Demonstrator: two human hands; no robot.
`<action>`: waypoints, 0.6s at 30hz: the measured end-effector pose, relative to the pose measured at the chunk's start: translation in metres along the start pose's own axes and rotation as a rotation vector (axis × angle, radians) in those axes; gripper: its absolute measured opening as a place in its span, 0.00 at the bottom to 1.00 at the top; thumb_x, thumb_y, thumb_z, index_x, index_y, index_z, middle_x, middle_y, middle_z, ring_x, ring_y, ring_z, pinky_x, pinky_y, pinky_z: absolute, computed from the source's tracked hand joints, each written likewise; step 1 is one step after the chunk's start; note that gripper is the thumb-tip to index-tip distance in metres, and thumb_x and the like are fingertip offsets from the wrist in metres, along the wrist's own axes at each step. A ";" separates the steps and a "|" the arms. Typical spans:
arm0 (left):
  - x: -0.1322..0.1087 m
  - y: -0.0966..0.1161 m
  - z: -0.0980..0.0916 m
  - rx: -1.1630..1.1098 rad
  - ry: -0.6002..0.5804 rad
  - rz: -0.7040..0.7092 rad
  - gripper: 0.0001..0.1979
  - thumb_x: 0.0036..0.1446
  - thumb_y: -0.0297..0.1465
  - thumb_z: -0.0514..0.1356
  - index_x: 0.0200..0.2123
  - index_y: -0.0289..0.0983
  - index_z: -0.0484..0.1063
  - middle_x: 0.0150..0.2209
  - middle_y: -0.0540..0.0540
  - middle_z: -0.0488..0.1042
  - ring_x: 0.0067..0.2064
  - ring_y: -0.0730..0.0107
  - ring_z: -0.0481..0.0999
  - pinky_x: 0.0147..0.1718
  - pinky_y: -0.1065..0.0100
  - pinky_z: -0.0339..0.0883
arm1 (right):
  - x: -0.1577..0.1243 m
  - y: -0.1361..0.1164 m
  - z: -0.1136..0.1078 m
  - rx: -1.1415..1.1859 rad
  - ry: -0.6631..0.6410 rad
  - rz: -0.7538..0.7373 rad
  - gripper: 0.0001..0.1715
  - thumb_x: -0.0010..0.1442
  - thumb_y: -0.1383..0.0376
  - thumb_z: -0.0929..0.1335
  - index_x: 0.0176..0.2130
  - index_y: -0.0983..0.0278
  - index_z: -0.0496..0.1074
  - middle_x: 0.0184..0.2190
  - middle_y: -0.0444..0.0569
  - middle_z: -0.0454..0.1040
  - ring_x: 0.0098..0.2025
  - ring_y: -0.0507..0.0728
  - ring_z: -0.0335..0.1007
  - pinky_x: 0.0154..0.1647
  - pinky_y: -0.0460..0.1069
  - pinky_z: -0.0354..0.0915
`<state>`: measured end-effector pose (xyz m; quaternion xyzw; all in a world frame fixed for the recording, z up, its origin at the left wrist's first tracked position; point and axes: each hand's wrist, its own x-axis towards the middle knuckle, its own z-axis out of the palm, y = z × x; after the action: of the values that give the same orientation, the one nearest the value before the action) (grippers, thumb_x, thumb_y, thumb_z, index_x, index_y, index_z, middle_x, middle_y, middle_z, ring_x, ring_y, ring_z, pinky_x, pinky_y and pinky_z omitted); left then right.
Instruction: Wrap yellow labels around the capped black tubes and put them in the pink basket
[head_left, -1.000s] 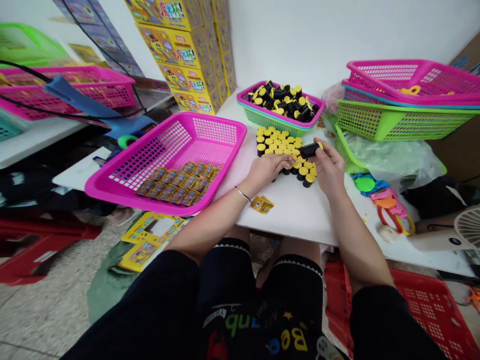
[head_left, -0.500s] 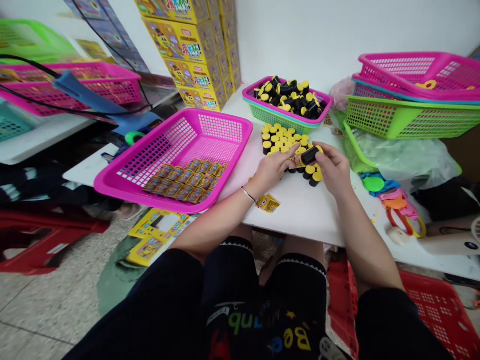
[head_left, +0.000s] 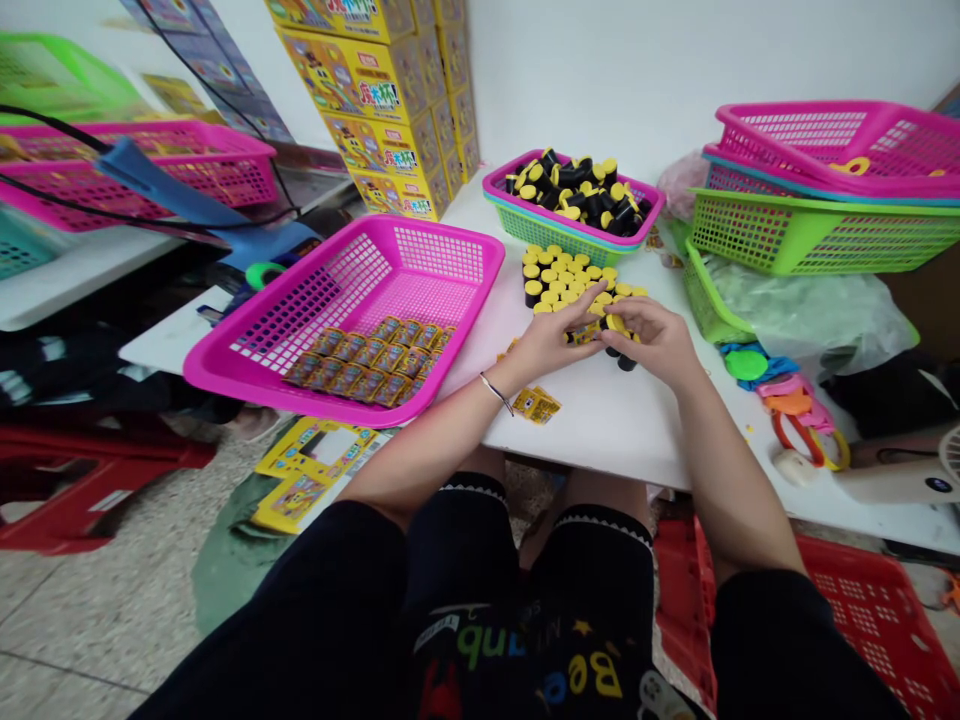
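Note:
Between my hands is a small black canister with a yellow cap. My right hand pinches it at the cap end. My left hand, its index finger stretched out, holds a small yellow printed packet against the canister's other end; the fingers partly hide it. Just beyond stand rows of upright black canisters with yellow caps. A flat yellow printed packet lies near my left wrist. To the left, a pink basket holds rows of small yellow printed packs.
A pink basket heaped with loose canisters stands at the back, on other baskets. Yellow printed boxes are stacked by the wall. Stacked baskets, a plastic bag and coloured bands occupy the right side.
My right hand has moved slightly left and down, bringing the canister to the yellow packet in my left hand. Less of its black body shows now.

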<state>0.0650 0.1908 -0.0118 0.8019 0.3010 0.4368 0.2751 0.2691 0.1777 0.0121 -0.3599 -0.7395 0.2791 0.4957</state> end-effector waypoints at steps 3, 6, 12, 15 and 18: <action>0.000 0.000 -0.002 0.110 -0.056 0.055 0.38 0.62 0.33 0.62 0.73 0.43 0.52 0.56 0.47 0.78 0.51 0.71 0.79 0.54 0.70 0.70 | 0.000 -0.002 -0.001 -0.047 0.002 0.027 0.26 0.49 0.46 0.78 0.42 0.58 0.81 0.40 0.49 0.77 0.31 0.52 0.70 0.35 0.51 0.73; 0.000 -0.003 -0.002 0.198 -0.103 0.134 0.35 0.65 0.31 0.60 0.72 0.45 0.53 0.60 0.43 0.75 0.50 0.70 0.78 0.52 0.69 0.70 | 0.000 -0.001 -0.001 -0.133 0.014 0.016 0.25 0.48 0.46 0.79 0.39 0.59 0.81 0.34 0.46 0.77 0.27 0.50 0.66 0.31 0.50 0.71; -0.001 0.002 0.003 0.125 0.046 -0.022 0.42 0.63 0.36 0.64 0.74 0.39 0.46 0.44 0.44 0.81 0.41 0.71 0.79 0.46 0.69 0.71 | -0.002 0.007 0.012 -0.227 0.178 -0.082 0.23 0.57 0.46 0.74 0.46 0.57 0.80 0.42 0.50 0.77 0.34 0.54 0.72 0.37 0.54 0.75; 0.000 0.007 0.004 0.020 0.154 -0.135 0.46 0.62 0.40 0.64 0.74 0.38 0.43 0.39 0.47 0.81 0.40 0.71 0.79 0.44 0.70 0.72 | -0.005 0.004 0.020 -0.313 0.212 -0.236 0.20 0.62 0.50 0.71 0.50 0.57 0.76 0.47 0.54 0.76 0.46 0.60 0.75 0.47 0.58 0.76; 0.002 0.009 0.004 -0.069 0.176 -0.146 0.43 0.64 0.42 0.62 0.74 0.41 0.44 0.40 0.48 0.80 0.39 0.71 0.79 0.44 0.68 0.73 | -0.010 0.001 0.026 -0.474 0.090 -0.392 0.24 0.60 0.53 0.73 0.53 0.57 0.73 0.49 0.56 0.76 0.54 0.65 0.73 0.58 0.64 0.71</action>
<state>0.0715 0.1852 -0.0064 0.7265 0.3663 0.4943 0.3062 0.2470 0.1689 -0.0029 -0.3280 -0.8166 -0.0180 0.4746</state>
